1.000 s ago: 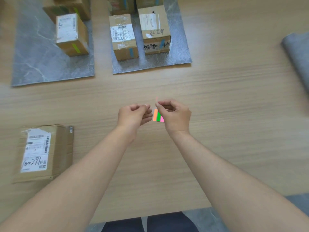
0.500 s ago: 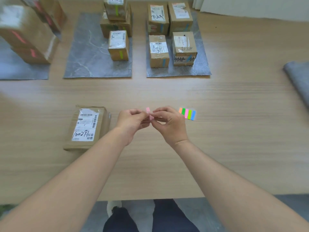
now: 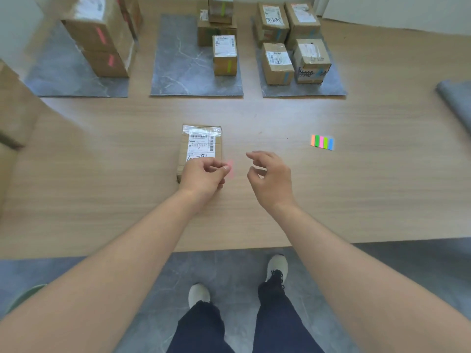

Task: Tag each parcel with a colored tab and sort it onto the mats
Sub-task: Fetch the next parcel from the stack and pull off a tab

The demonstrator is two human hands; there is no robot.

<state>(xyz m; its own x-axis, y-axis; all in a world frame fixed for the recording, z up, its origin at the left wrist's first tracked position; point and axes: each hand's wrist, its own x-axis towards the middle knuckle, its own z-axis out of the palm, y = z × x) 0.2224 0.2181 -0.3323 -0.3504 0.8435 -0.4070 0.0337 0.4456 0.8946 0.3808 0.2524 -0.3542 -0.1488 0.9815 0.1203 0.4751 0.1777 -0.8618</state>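
Note:
A flat cardboard parcel (image 3: pixel 200 146) with a white shipping label lies on the wooden table in front of me. My left hand (image 3: pixel 204 174) hovers over its near end and pinches a pale pink tab (image 3: pixel 230 168) between thumb and forefinger. My right hand (image 3: pixel 271 177) is to the right of it, fingers loosely curled and holding nothing. The pad of colored tabs (image 3: pixel 322 142) lies on the table further right. Three grey mats sit at the back: left mat (image 3: pixel 56 77) with pink-tagged boxes, middle mat (image 3: pixel 183 70) with green-tagged boxes, right mat (image 3: pixel 331 89) with blue-tagged boxes.
A large cardboard box (image 3: pixel 15 108) stands at the left edge. A folded grey mat (image 3: pixel 456 98) lies at the far right. The table's front edge (image 3: pixel 229 247) runs just before my feet on the grey floor.
My hands have come apart; the pink tab stays with my left hand and the right hand has let go. The view has tilted down, so the parcel now sits under my left hand.

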